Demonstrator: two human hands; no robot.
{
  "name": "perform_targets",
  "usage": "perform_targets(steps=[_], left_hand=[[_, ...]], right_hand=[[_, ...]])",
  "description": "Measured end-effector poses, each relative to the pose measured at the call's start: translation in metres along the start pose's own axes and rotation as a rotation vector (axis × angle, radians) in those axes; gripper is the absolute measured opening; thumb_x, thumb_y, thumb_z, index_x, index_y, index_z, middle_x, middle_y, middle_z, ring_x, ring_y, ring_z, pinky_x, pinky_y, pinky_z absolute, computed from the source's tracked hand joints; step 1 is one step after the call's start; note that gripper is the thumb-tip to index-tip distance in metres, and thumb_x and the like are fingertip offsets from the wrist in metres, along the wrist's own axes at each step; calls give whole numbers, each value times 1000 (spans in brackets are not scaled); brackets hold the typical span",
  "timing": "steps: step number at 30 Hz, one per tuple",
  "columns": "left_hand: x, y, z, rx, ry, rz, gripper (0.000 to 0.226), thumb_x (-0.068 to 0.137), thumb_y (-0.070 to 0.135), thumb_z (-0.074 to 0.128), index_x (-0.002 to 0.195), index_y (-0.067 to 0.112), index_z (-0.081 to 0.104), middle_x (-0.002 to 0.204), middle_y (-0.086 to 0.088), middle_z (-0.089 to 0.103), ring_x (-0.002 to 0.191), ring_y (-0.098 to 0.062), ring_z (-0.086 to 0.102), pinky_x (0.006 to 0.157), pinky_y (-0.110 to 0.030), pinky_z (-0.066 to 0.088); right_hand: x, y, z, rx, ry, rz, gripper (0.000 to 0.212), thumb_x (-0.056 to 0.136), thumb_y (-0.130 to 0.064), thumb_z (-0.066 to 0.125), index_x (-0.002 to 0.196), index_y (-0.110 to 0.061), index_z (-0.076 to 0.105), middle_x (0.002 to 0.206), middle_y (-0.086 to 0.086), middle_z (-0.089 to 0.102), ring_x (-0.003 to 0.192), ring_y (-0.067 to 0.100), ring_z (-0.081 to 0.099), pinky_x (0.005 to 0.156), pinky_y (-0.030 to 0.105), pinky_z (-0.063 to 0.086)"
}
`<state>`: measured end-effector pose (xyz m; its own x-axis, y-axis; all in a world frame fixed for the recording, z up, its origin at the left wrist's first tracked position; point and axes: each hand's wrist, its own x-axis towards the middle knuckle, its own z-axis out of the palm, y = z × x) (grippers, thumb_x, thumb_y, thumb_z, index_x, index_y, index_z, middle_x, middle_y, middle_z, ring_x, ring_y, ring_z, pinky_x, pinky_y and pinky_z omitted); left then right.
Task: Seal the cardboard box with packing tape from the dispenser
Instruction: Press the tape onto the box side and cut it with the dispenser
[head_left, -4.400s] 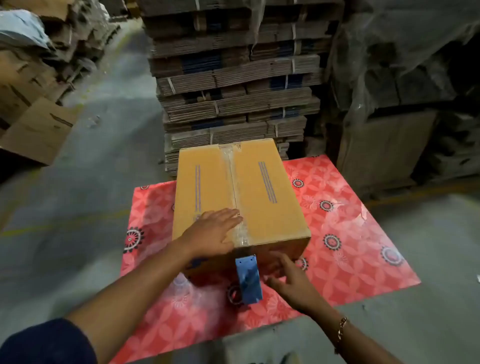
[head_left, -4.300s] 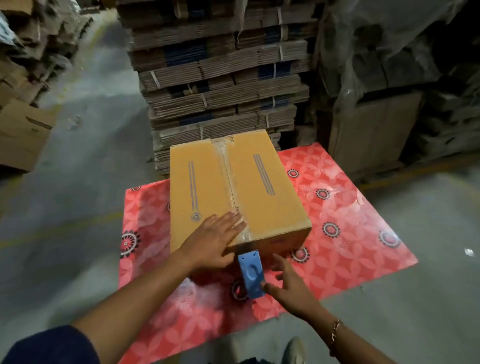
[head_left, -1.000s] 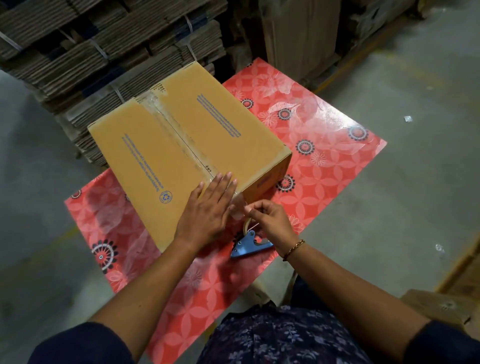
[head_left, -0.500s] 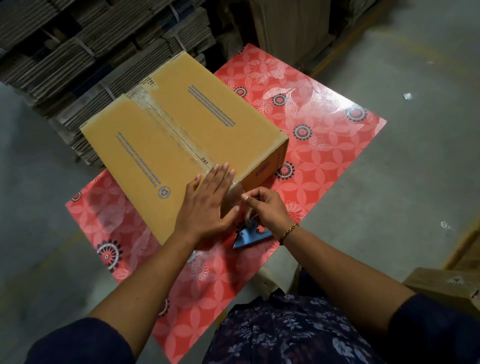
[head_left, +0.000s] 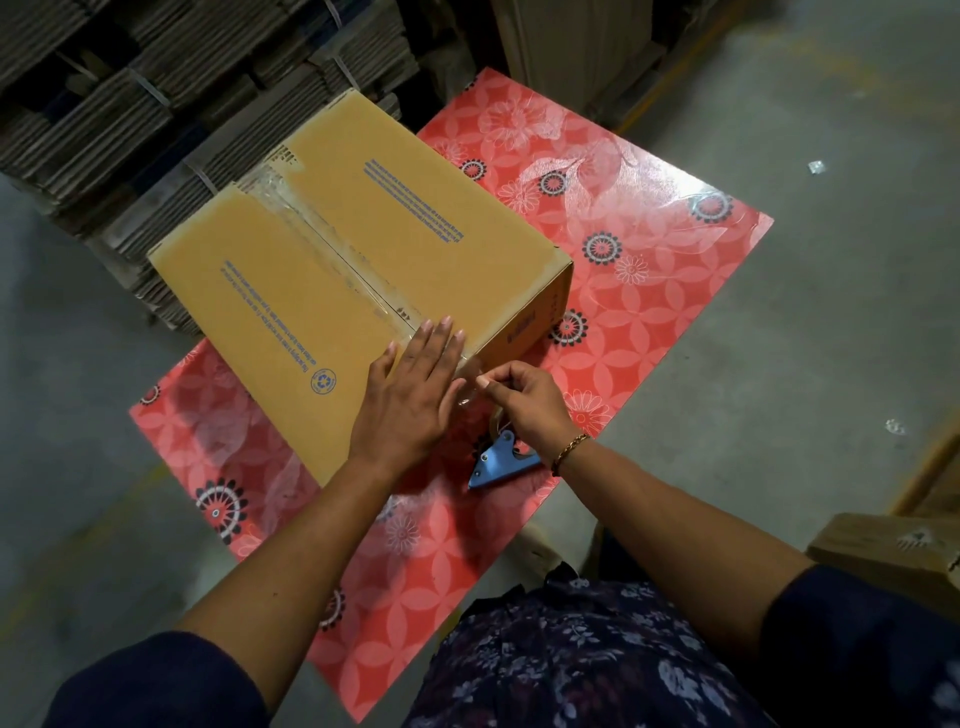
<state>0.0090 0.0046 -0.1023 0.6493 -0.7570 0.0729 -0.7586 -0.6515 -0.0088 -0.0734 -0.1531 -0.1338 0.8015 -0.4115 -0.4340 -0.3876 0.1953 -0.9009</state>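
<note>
The left hand (head_left: 410, 400) is laid flat, fingers spread, on the near end of the box (head_left: 353, 270), pressed right over the spot where the tape (head_left: 332, 244) comes off the top seam and drops over the edge. Nothing is gripped by it, it's just a palm-down press. The right hand (head_left: 524, 402) is pinched shut on the clear tape end just beside the left fingertips, right at the box's near corner.

What's changed: a few seconds back the dispenser (head_left: 498, 460) was stood up against the box's near face with the right hand next to it. Now it's been laid on its side on the red flowered bench (head_left: 649, 270), just under the right wrist, and isn't held at all. Over the last second the right hand has been lifted from near the dispenser up to the box edge.

So the long run along the seam looks done, and what's being dealt with is probably the tail, either torn off or smoothed down the end face. Whether the tape has been cut from the roll can't be told, the strip is too clear and partly hidden by the hands.

The box sits square on the bench, far end well away from both hands, with strapped cardboard stacks (head_left: 171, 93) behind it.
</note>
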Motion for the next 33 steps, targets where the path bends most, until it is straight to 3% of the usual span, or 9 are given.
perform_targets(steps=[3,11,13,15,17,19,23,28,33], left_hand=[[-1,1,1,29,-2,9,60,103,37,39,160,22,23,169,1,22,155,-15,21,116,-47,30],[0,2,-5,27,-48,4,72,95,33,47,160,23,20,170,2,16,156,-14,18,116,-47,29],[0,3,-7,-9,-49,-6,74,92,36,50,160,24,22,170,3,18,155,-12,18,116,-47,29],[0,3,-10,-55,-34,-25,71,93,41,52,158,26,29,168,4,24,154,-11,21,115,-47,30],[3,5,-12,-62,-21,-50,63,96,46,49,154,26,37,165,4,32,152,-12,29,110,-45,32],[9,10,-11,-28,7,-82,53,98,49,46,146,26,48,158,3,43,145,-16,42,101,-44,36],[13,15,-11,-20,60,-89,43,100,45,46,138,25,54,152,3,50,137,-19,50,95,-44,38],[-5,6,-10,-60,6,-81,79,90,46,53,158,15,26,168,-7,24,154,-23,24,120,-49,26],[-7,7,-6,60,-116,-147,105,79,56,61,160,10,12,170,-10,11,157,-27,10,122,-58,19]], right_hand=[[4,1,4,-37,17,-15,18,91,-13,72,75,-20,66,69,-3,65,58,4,56,56,19,46],[18,-5,4,-203,-3,15,25,86,-18,76,66,-24,63,69,-3,66,70,15,60,72,44,55],[21,-15,-3,-407,-32,-11,19,85,-26,73,69,-23,64,72,-3,67,76,18,61,76,42,50],[19,-24,-14,-981,30,-145,10,83,-34,65,87,-25,66,91,-1,71,97,24,61,84,41,42],[12,-25,-27,-1240,54,-225,22,81,-34,61,101,-26,62,106,-1,70,109,28,57,87,43,37],[1,-29,-38,-1136,134,-329,22,81,-34,59,101,-24,61,106,-1,67,108,28,57,86,43,37],[3,-46,-54,-1041,282,-863,35,83,-35,59,114,-21,67,119,2,66,114,28,58,86,42,40],[35,-65,-53,-1344,-68,-1028,81,93,-66,44,155,-15,35,163,4,35,152,23,28,119,44,26],[63,-69,-34,-1498,-286,-1019,99,85,-81,36,156,-12,31,165,6,30,153,26,25,121,46,23]])
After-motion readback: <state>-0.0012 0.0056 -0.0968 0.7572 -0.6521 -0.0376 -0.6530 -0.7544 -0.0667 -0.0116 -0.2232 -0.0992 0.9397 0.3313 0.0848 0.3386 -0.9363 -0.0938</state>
